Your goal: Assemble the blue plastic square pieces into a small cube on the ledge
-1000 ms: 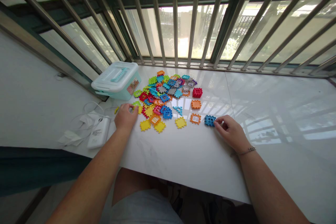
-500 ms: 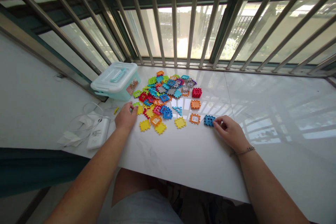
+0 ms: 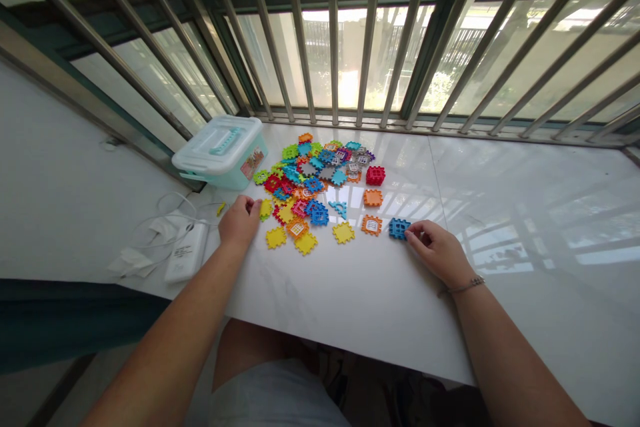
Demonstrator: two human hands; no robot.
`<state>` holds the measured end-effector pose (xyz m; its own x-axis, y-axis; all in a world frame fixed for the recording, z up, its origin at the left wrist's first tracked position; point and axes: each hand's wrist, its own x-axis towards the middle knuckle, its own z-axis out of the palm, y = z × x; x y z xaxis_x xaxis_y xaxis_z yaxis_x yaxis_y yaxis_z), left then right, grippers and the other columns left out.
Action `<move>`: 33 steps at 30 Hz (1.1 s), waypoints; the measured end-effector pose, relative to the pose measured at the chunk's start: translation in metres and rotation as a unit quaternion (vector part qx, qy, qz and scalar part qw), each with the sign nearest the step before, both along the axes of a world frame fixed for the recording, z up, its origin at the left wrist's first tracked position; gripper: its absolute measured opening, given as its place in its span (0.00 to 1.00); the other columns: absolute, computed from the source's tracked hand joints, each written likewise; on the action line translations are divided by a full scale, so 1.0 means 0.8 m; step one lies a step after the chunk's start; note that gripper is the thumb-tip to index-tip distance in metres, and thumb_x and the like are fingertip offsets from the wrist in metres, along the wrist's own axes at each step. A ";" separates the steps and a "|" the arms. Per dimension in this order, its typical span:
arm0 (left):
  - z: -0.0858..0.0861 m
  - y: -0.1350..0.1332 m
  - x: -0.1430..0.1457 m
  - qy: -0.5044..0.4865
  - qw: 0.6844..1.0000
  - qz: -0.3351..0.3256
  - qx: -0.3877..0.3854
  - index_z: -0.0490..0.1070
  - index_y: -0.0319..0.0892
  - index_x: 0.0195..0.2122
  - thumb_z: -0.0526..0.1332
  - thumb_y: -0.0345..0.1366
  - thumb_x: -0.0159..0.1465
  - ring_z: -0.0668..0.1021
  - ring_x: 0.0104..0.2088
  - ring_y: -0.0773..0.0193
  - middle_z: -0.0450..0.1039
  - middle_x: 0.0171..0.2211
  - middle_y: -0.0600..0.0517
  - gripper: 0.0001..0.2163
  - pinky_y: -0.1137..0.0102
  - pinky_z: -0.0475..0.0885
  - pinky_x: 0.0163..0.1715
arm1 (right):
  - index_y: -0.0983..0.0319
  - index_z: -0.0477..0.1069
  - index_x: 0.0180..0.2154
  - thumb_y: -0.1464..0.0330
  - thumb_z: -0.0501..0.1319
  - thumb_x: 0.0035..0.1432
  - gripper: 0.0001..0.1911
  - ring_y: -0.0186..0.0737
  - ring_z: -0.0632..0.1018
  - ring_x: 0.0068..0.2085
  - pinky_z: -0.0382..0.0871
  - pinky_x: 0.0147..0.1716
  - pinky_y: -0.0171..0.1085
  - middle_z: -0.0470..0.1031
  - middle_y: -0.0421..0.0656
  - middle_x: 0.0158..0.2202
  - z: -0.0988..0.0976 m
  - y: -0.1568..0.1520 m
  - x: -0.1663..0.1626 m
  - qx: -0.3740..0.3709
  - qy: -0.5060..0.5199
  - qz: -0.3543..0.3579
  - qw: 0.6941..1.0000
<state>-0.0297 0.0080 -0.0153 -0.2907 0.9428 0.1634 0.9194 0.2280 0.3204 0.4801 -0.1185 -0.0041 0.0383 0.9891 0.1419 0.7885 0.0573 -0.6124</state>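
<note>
Against a blue waffle block [image 3: 399, 229], the right grip [image 3: 434, 252] sits half-curled, its fingertips [image 3: 409, 233] touching the block's edge, though whether it has hold cannot be told. The left grip [image 3: 240, 221] curls just beside a yellow tile [image 3: 266, 209], anything inside it hidden. Between them lies a heap of colourful plastic tiles [image 3: 313, 177] on the white bench [image 3: 350, 307], near a pale teal storage box [image 3: 217, 153].

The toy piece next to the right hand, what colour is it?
The toy piece is blue, shown best in the head view.
</note>
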 end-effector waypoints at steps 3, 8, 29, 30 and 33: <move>0.000 0.001 0.000 -0.007 1.000 0.005 -0.003 0.73 0.48 0.44 0.57 0.54 0.75 0.79 0.38 0.51 0.83 0.41 0.46 0.16 0.65 0.60 0.31 | 0.56 0.80 0.41 0.52 0.64 0.68 0.15 0.40 0.74 0.28 0.65 0.32 0.39 0.78 0.40 0.30 -0.001 0.002 0.000 -0.004 0.020 -0.015 1.000; -0.001 0.001 -0.002 -0.024 1.000 0.007 0.009 0.73 0.48 0.45 0.56 0.54 0.75 0.80 0.40 0.49 0.83 0.43 0.45 0.16 0.64 0.63 0.34 | 0.56 0.79 0.41 0.50 0.63 0.69 0.17 0.40 0.75 0.29 0.66 0.31 0.39 0.78 0.39 0.29 -0.006 0.003 0.000 -0.001 0.053 -0.058 0.997; 0.015 -0.124 0.058 -0.262 0.944 0.096 0.175 0.64 0.45 0.55 0.58 0.50 0.72 0.78 0.31 0.59 0.74 0.32 0.55 0.17 0.65 0.74 0.35 | 0.55 0.75 0.34 0.56 0.57 0.68 0.15 0.42 0.75 0.29 0.61 0.31 0.38 0.76 0.39 0.26 -0.005 0.011 -0.004 -0.003 0.006 -0.048 0.999; 0.012 -0.141 0.073 -0.274 0.944 0.079 0.166 0.67 0.46 0.53 0.59 0.51 0.72 0.77 0.30 0.60 0.74 0.32 0.55 0.16 0.66 0.73 0.33 | 0.55 0.75 0.34 0.56 0.57 0.68 0.15 0.42 0.75 0.29 0.61 0.31 0.38 0.76 0.39 0.26 -0.005 0.011 -0.004 -0.004 0.007 -0.049 0.999; 0.003 -0.189 0.123 -0.321 0.938 -0.012 0.126 0.71 0.49 0.46 0.63 0.53 0.70 0.80 0.32 0.60 0.77 0.33 0.54 0.14 0.67 0.75 0.34 | 0.55 0.75 0.34 0.56 0.57 0.68 0.15 0.42 0.74 0.30 0.60 0.31 0.38 0.76 0.39 0.26 -0.007 0.012 -0.004 -0.008 0.008 -0.052 0.999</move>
<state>0.0691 -0.1428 -0.0126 -0.3853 0.9050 0.1805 0.5213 0.0520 0.8518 0.4766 -0.1087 -0.0098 0.1421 0.9820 0.1241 0.7797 -0.0338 -0.6252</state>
